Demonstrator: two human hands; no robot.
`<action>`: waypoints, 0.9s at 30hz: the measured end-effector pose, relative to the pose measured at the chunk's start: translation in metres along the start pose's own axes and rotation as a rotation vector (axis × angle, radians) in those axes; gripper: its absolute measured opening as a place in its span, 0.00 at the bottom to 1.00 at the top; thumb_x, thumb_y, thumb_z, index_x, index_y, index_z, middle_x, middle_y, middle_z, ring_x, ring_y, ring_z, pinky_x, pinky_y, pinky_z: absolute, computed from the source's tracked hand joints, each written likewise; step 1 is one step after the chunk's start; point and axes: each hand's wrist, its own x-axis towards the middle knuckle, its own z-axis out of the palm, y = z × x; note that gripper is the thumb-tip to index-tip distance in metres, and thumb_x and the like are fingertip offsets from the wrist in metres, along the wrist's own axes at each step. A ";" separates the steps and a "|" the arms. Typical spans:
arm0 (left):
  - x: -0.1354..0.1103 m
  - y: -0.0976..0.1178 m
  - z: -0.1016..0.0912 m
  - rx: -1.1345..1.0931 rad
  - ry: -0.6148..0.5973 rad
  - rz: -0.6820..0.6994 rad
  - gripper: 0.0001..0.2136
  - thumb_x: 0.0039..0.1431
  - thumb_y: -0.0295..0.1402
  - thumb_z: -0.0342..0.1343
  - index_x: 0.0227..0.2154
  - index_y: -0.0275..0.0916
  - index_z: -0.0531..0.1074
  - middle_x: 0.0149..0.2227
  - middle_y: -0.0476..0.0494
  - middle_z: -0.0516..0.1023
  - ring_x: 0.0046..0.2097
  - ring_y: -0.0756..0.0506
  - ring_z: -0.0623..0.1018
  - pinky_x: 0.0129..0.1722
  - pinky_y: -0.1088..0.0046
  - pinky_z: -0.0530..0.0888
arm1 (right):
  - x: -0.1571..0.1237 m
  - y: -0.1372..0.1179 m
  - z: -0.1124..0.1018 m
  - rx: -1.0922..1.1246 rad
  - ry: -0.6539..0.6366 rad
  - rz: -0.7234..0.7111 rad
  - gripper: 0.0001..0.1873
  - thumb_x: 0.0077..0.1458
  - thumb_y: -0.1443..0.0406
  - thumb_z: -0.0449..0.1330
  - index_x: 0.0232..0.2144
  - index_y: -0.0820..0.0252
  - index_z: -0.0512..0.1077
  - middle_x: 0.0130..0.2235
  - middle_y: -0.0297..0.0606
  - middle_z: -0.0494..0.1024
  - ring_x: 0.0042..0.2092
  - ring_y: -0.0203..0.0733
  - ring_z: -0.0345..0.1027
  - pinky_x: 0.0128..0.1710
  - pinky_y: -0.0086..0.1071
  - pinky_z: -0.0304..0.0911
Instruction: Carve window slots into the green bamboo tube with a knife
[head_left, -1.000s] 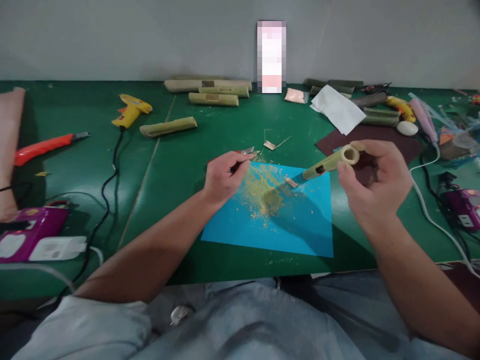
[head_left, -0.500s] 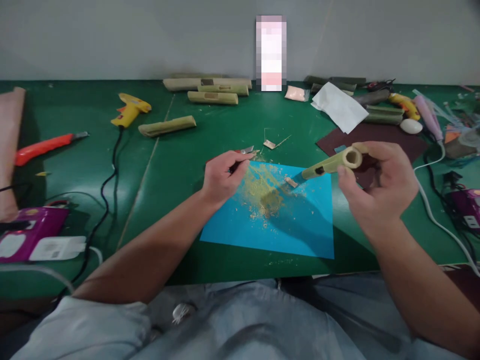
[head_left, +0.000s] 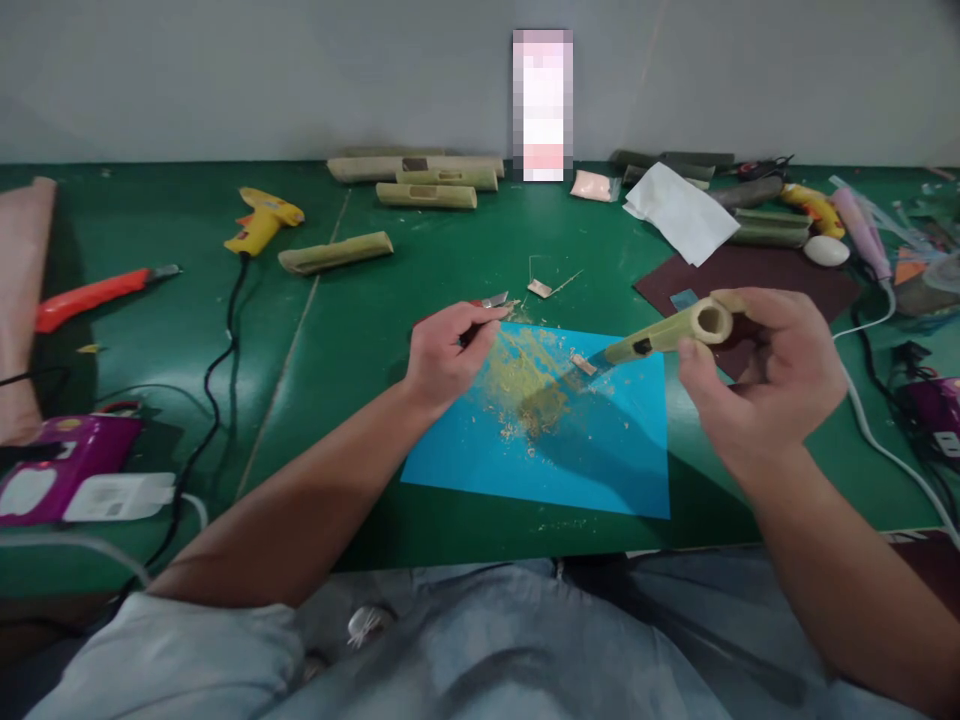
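Your right hand (head_left: 765,385) has the pale green bamboo tube (head_left: 671,335) pinched near its open end, thumb below and fingers curled over the top. The tube is lifted off the table, above the far right corner of the bright blue paper sheet (head_left: 585,460). Its hollow mouth is turned towards you, probably so you can look down the bore, and the far tip with the dark notch slopes down to the left.

Holding it over the sheet makes sense: the heap of yellowish bamboo shavings (head_left: 529,385) and a small cut chip (head_left: 581,363) lie there, so loose bits land on paper rather than on the green table top (head_left: 360,330).

Your left hand (head_left: 442,355) rests at the sheet's far left corner, closed round a small red-handled craft knife (head_left: 495,300). The blade points right and away, well apart from the tube, seemingly parked.

Further out:
- A dark brown sandpaper sheet (head_left: 787,275) lies behind your right hand.
- A white folded paper (head_left: 679,215) lies beyond it.
- More cut bamboo lengths (head_left: 427,185) line the far edge.
- A yellow glue gun (head_left: 262,220) and an orange utility knife (head_left: 90,292) lie to the left
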 end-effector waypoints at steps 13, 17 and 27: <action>0.000 -0.001 0.000 0.038 -0.005 -0.005 0.09 0.63 0.33 0.55 0.40 0.43 0.80 0.39 0.46 0.83 0.37 0.46 0.81 0.39 0.69 0.78 | -0.005 0.000 0.000 0.037 -0.028 0.048 0.23 0.45 0.66 0.68 0.46 0.48 0.73 0.40 0.34 0.78 0.35 0.42 0.72 0.30 0.39 0.72; 0.000 -0.002 0.001 0.035 -0.006 -0.013 0.08 0.62 0.33 0.55 0.39 0.43 0.80 0.38 0.46 0.83 0.37 0.47 0.81 0.40 0.70 0.77 | -0.005 -0.002 -0.001 0.022 -0.026 0.021 0.22 0.46 0.65 0.68 0.46 0.47 0.73 0.40 0.34 0.77 0.34 0.42 0.71 0.31 0.40 0.72; 0.000 -0.001 0.000 0.014 -0.008 -0.008 0.09 0.63 0.33 0.55 0.40 0.42 0.80 0.38 0.45 0.83 0.38 0.47 0.81 0.39 0.70 0.77 | -0.008 0.000 0.000 0.007 -0.047 0.048 0.22 0.45 0.64 0.68 0.45 0.45 0.72 0.40 0.35 0.77 0.35 0.44 0.71 0.29 0.41 0.71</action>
